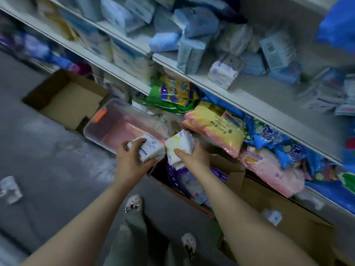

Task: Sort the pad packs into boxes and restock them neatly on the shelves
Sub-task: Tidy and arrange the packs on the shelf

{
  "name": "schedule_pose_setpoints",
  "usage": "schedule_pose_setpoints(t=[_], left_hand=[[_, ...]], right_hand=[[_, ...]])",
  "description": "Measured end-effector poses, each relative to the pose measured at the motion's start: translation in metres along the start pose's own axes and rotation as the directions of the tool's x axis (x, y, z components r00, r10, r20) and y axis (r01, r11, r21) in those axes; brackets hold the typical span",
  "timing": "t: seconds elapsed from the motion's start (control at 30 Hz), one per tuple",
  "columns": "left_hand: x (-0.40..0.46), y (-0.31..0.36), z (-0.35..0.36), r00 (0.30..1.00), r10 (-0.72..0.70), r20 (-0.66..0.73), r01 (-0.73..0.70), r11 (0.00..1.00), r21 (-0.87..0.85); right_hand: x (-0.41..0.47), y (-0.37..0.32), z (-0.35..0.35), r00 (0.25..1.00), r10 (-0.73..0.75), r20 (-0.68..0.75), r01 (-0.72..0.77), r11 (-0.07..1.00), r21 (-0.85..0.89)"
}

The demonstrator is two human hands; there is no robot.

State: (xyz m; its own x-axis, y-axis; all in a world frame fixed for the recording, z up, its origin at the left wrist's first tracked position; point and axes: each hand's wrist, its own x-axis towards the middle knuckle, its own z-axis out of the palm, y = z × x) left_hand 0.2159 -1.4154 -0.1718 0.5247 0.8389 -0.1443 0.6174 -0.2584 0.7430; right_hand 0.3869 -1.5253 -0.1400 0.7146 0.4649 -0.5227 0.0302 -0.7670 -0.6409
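My left hand (132, 160) grips a white pad pack with blue print (148, 149). My right hand (194, 156) grips a second white pad pack (178, 147) beside it, and the two packs touch. Both are held above an open cardboard box (233, 178) on the floor that holds purple and white packs (189, 182). Behind them stands a clear plastic bin (107, 120) with a pink bottom. Grey shelves (221, 87) on the right carry many blue and white packs.
An empty open cardboard box (65, 100) sits on the grey floor at the left. Yellow, pink, green and blue packs are piled on the lowest shelf (215, 123). A loose white pack (10, 189) lies on the floor far left. My slippered feet (133, 203) stand below.
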Motion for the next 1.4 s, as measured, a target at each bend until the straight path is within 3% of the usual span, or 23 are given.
schedule_pose_setpoints(t=[0.23,0.43,0.6,0.77,0.93,1.0,1.07,1.2,1.27,1.4], left_hand=[[0.073,-0.04,-0.046,0.998,-0.018,0.053,0.016,0.999,0.036],[0.109,-0.004,-0.034,0.971,0.198,0.138,-0.206,0.977,0.053],[0.124,0.06,0.008,0.864,0.459,0.206,-0.474,0.88,0.03],[0.131,0.139,0.078,0.709,0.655,0.261,-0.674,0.738,-0.022],[0.162,0.201,0.121,0.649,0.752,0.115,-0.76,0.635,0.138],[0.181,0.222,0.131,0.68,0.728,0.088,-0.724,0.648,0.235],[0.201,0.24,0.141,0.761,0.646,0.049,-0.623,0.708,0.333],[0.215,0.264,0.148,0.861,0.502,-0.08,-0.418,0.789,0.45],[0.216,0.266,0.154,0.857,0.508,-0.085,-0.432,0.799,0.419],[0.192,0.271,0.176,0.756,0.654,-0.008,-0.606,0.705,0.367]], right_hand=[[0.042,-0.067,0.054,0.997,0.041,0.067,-0.043,0.999,0.032],[0.047,-0.062,0.028,0.983,-0.077,-0.169,0.073,0.997,-0.027],[0.046,-0.035,-0.026,0.867,-0.255,-0.429,0.216,0.967,-0.138],[0.063,0.007,-0.101,0.715,-0.373,-0.592,0.235,0.925,-0.298],[0.09,0.034,-0.174,0.58,-0.471,-0.665,0.2,0.873,-0.444],[0.102,0.041,-0.204,0.553,-0.487,-0.676,0.168,0.86,-0.482],[0.114,0.048,-0.23,0.545,-0.483,-0.685,0.149,0.86,-0.487],[0.133,0.058,-0.271,0.594,-0.401,-0.697,0.041,0.881,-0.471],[0.141,0.066,-0.289,0.597,-0.35,-0.722,-0.028,0.89,-0.455],[0.155,0.083,-0.323,0.571,-0.3,-0.764,-0.104,0.897,-0.43]])
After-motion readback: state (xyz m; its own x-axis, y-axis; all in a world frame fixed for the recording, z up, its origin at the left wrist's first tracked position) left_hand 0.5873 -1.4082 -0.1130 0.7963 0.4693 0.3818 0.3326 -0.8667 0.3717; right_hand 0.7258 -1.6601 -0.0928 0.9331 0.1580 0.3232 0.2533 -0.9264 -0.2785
